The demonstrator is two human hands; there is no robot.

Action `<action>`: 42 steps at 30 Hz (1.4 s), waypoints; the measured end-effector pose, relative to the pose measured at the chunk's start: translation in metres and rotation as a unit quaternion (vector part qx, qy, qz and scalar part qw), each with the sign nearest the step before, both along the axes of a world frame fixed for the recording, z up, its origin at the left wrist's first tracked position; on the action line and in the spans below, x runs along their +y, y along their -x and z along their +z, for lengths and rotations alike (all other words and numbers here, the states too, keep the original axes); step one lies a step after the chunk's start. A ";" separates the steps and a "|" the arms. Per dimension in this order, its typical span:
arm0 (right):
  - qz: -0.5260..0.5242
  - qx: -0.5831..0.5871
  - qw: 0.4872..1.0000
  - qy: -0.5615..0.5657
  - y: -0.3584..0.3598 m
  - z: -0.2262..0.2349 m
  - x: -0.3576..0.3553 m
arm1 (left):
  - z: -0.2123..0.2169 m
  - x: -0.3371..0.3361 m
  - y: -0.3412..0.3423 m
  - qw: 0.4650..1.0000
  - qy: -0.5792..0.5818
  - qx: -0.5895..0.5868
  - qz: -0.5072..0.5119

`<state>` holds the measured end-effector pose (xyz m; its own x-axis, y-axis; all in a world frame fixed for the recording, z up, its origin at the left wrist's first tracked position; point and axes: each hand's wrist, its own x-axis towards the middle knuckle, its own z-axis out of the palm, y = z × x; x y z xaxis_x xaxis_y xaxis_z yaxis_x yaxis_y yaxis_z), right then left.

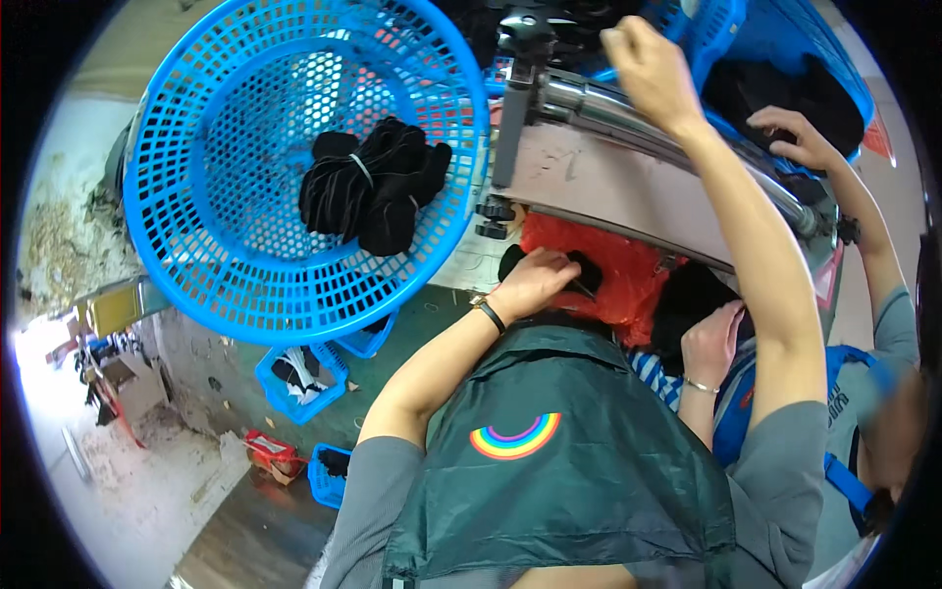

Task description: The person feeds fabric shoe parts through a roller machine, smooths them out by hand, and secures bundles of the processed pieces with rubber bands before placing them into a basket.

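My left hand (538, 285) is low, in front of my dark green apron (549, 471). Its fingers are curled on a piece of black fabric (587, 273), partly hidden by the hand, beside a red plastic bag (628, 280). My right hand (650, 77) is raised beyond the metal roller (618, 108) of a bench machine. Its fingers are bent inward, and whatever may be in them is hidden. Left of the machine, a large blue basket (162, 211) holds a bundle of black fabric pieces (363, 187) tied with a pale band.
A co-worker sits close at right, one hand (800, 137) near black fabric (780, 93) in another blue basket (844, 49), the other hand (714, 344) beside a dark cloth (687, 304). Small blue baskets (294, 393) and a red package (273, 456) lie lower left.
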<state>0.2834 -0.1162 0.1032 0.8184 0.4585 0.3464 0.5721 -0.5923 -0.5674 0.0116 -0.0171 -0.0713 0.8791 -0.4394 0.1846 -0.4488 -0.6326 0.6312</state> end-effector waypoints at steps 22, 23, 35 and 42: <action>0.047 0.248 0.958 -0.138 0.038 0.117 -0.056 | -0.015 -0.014 -0.002 0.992 -0.065 -0.070 0.077; 0.045 0.245 0.959 -0.136 0.040 0.116 -0.056 | -0.014 -0.013 -0.002 0.992 -0.063 -0.074 0.075; 0.022 0.245 0.961 -0.127 0.036 0.123 -0.088 | -0.012 -0.010 -0.007 0.995 -0.051 0.029 0.075; -0.009 0.260 0.957 -0.129 0.033 0.130 -0.096 | -0.002 -0.014 -0.004 0.994 -0.046 -0.047 0.085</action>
<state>0.2504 -0.2119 0.2330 0.9174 0.3978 -0.0110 0.1633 -0.4017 -0.9011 0.0152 -0.0311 -0.0729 0.9226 -0.3055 0.2354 -0.3853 -0.7575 0.5270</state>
